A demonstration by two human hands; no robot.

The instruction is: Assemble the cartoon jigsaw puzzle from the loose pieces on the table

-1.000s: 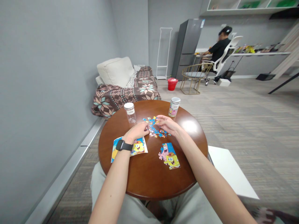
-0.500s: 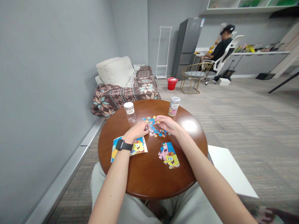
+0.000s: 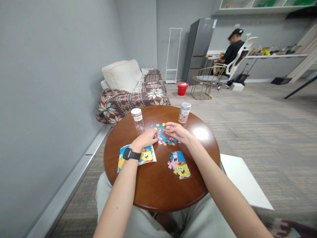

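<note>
Two hands at a heap of loose puzzle pieces on a round table.
The puzzle pieces (image 3: 168,140) lie between the middle of the table (image 3: 158,195) and its far edge. The left hand (image 3: 147,137) rests at their left side, fingers curled; whether it grips one cannot be told. The right hand (image 3: 176,131) is over their right side, thumb and fingertips narrowly spaced; whether a piece is between them cannot be told. The part-built puzzle (image 3: 180,165) lies toward the near right edge, the picture sheet (image 3: 148,156) by the left edge under the left wrist, a clear jar (image 3: 139,123) near the far left edge, a printed can (image 3: 184,113) near the far right.
</note>
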